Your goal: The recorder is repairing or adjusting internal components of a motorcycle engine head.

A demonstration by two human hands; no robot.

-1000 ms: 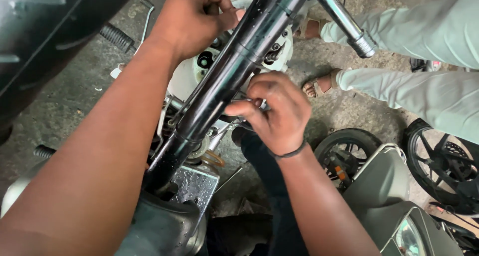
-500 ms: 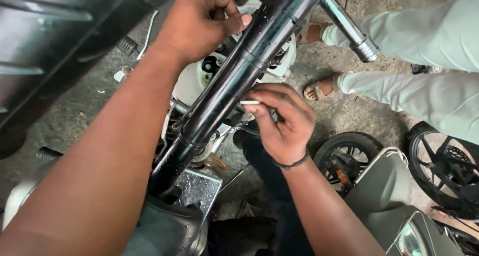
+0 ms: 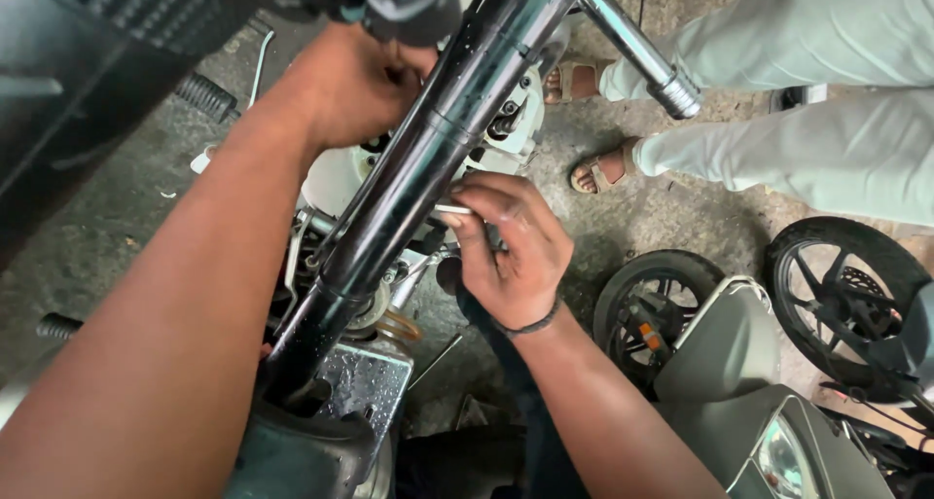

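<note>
- Two hands work beside a black fork tube (image 3: 428, 159) slanting across the view.
- Right hand (image 3: 511, 246) pinches a thin metal tool (image 3: 452, 209) against the tube.
- Left hand (image 3: 355, 81) is closed behind the tube (what it grips is hidden).

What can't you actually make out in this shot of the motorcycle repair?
Head view:
- What the left hand grips: hidden by its own fingers and the black fork tube.
- The thin pale part pinched in the right hand: mostly hidden in the fingers, so its kind is unclear.
- The bystander in pale trousers: cut off by the top edge.
- The grey scooter: cut off by the bottom edge.
</note>
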